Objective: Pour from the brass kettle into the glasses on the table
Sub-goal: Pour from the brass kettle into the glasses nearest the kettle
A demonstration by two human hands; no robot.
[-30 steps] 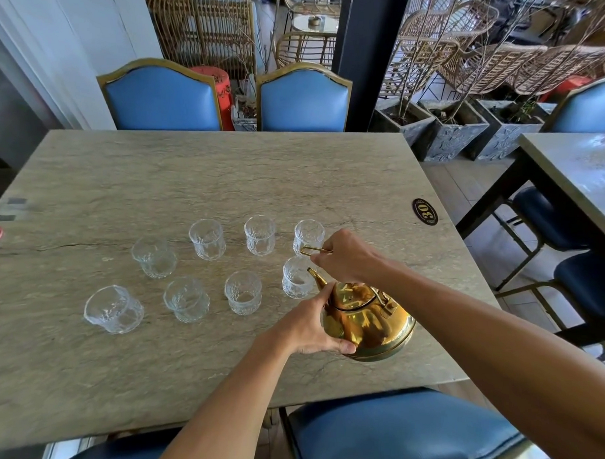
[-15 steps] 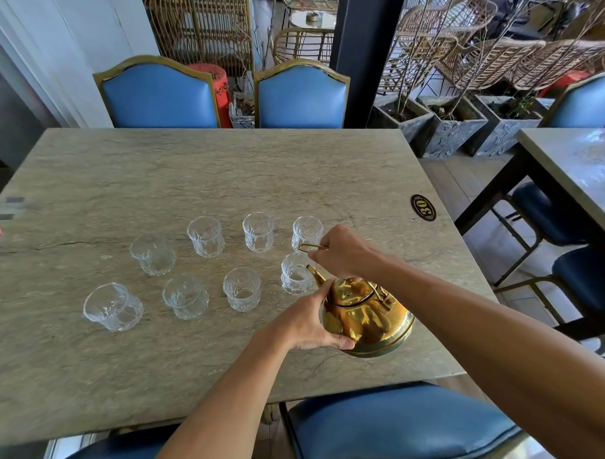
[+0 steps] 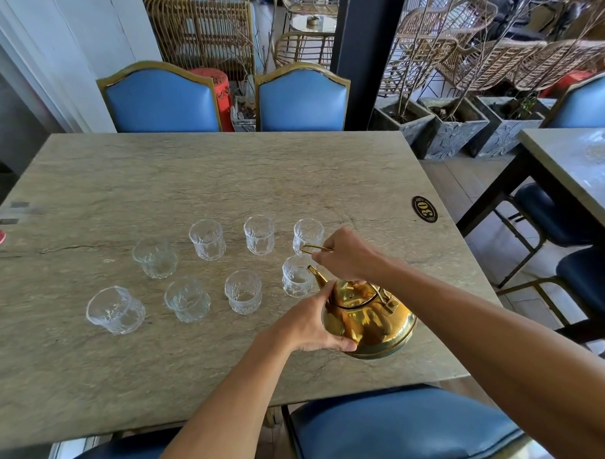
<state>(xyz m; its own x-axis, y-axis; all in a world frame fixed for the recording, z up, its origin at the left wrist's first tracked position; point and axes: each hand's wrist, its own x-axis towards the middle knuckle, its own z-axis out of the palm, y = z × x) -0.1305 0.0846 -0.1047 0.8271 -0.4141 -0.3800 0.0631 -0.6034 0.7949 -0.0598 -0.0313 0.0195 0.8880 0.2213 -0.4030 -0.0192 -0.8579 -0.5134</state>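
Note:
The brass kettle (image 3: pixel 371 319) is near the table's front right, tilted with its spout toward the nearest glass (image 3: pixel 297 277). My right hand (image 3: pixel 350 253) grips the kettle's thin wire handle from above. My left hand (image 3: pixel 311 327) cups the kettle's left side, thumb under its belly. Several clear patterned glasses stand in two rows on the stone table (image 3: pixel 189 178), from the far-right glass (image 3: pixel 307 233) to the front-left glass (image 3: pixel 114 309). Whether any liquid flows cannot be seen.
A black oval number tag (image 3: pixel 425 209) lies near the table's right edge. Blue chairs (image 3: pixel 161 98) stand behind the table, another blue seat (image 3: pixel 397 428) in front. A second table (image 3: pixel 580 164) is to the right, planters (image 3: pixel 452 128) beyond.
The kettle and both hands have stayed almost in place by the nearest glass; only the view has shifted slightly.

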